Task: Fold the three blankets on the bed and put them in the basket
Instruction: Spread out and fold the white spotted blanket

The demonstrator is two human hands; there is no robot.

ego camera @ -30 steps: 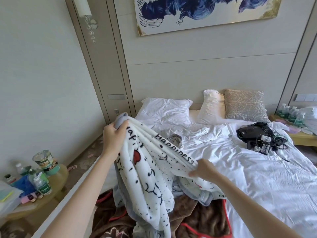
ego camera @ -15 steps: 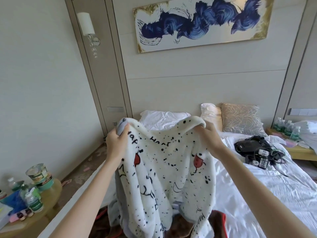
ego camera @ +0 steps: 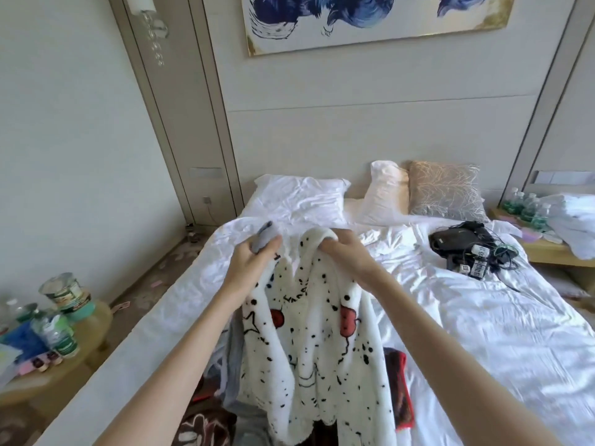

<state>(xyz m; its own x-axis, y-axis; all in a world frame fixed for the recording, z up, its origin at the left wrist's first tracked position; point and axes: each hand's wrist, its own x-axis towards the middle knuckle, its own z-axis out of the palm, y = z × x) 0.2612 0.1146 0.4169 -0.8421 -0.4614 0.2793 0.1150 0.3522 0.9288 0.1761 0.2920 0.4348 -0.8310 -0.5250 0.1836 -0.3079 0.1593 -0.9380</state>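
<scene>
The bed [ego camera: 483, 333] spreads wide before me, with open sheet on my right up to the black cables [ego camera: 476, 252] near the pillows. The spotted white blanket [ego camera: 315, 349] hangs over the bed's near end, above a brown blanket [ego camera: 206, 426]. My left hand [ego camera: 249, 268] pinches its grey-backed corner. My right hand [ego camera: 347, 255], just beside it, curls round the top edge.

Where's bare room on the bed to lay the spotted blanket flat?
Bare sheet right of the spotted blanket, on the near side of the cable pile. Narrower strip left of the left hand. Crowded: pillows at the head, brown blanket at the near end.
</scene>
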